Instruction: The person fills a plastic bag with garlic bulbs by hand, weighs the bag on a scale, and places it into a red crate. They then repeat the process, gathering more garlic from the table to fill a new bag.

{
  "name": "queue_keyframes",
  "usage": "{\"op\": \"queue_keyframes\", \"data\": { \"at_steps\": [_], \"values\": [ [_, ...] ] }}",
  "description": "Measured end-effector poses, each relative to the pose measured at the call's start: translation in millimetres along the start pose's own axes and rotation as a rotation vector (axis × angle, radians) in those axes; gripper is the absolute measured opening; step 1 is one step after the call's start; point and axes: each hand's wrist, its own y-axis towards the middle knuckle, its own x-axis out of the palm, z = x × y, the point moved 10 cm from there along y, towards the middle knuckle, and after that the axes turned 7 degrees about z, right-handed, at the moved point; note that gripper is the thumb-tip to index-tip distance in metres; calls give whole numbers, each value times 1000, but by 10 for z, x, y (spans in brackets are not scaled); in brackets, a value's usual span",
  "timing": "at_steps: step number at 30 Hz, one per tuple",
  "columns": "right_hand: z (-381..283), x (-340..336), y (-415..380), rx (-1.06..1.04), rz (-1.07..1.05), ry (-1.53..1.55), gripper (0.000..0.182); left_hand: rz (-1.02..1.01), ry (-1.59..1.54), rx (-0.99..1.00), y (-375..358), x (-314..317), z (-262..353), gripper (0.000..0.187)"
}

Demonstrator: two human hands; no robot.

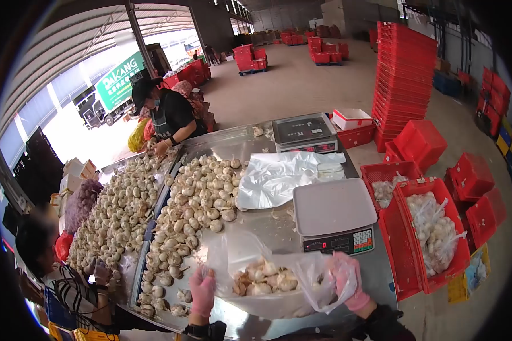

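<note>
A clear plastic bag (301,273) with several garlic bulbs (264,277) in it lies low over the front of the metal table. My left hand (202,294), in a pink glove, is closed on the bag's left edge. On the other side, my right hand (350,282), gloved alike, grips the bunched right end of the bag. Just beyond the bag stands a digital scale (334,209) with a bare pan and a red zero on its display. A heap of loose garlic (196,196) spreads to the left of the bag.
A stack of flat plastic bags (290,175) lies behind the scale, before a second scale (304,129). Red crates (401,244) with bagged garlic stand at right, near a tall crate stack (403,79). Two co-workers (173,113) handle another garlic heap (119,204) across a divider.
</note>
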Motion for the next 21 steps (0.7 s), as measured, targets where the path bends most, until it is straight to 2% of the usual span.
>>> {"op": "queue_keyframes", "data": {
  "at_steps": [1,2,4,5,6,7,8,9,10,11,12,13,14,15,16,17,18,19,20,21],
  "values": [
    [282,17,-389,-31,17,-131,18,39,17,-63,-113,-309,-299,5],
    [473,54,-675,-61,33,-263,21,90,1,-35,-202,-623,-534,3],
    [498,4,-995,322,38,16,24,81,-65,-66,-407,-920,-473,3],
    [516,-27,-1075,317,26,5,24,124,-55,-260,-525,-1083,-618,4],
    [690,27,-1241,507,-38,319,24,165,-40,-456,-644,-1286,-783,7],
    [760,182,-1399,691,-99,639,25,214,312,-526,-605,-1694,-987,17],
    [663,263,-1394,687,-102,640,25,215,309,-521,-599,-1613,-807,17],
    [548,376,-1358,716,-107,756,26,243,675,73,-428,-1390,-78,21],
    [436,479,-1325,746,-111,871,26,255,1003,687,-582,-879,604,26],
    [407,568,-1281,746,-107,867,26,-21,966,694,-586,-454,649,27],
    [462,760,-1304,873,-95,1051,27,-300,920,689,-683,-65,630,28],
    [542,936,-1359,1000,-79,1238,28,-479,1016,809,-843,292,579,29],
    [738,1037,-1399,998,-72,1237,28,-659,1103,937,-973,547,452,30],
    [1095,1000,-1425,927,102,1117,34,-661,1099,944,-860,539,291,30],
    [1341,893,-1438,847,270,995,41,-646,1294,964,-623,504,-65,31],
    [1334,845,-1347,727,223,950,39,-621,1489,981,-355,443,-411,32],
    [1363,751,-1308,713,226,955,39,-529,1510,924,-14,229,-605,29],
    [1345,608,-1303,704,253,983,38,-527,1678,843,201,80,-616,27],
    [1309,456,-1331,698,281,1014,37,-589,1740,741,483,-173,-978,27],
    [1257,321,-1349,687,312,1049,36,-638,1540,490,552,-389,-1109,25]
  ]
}}
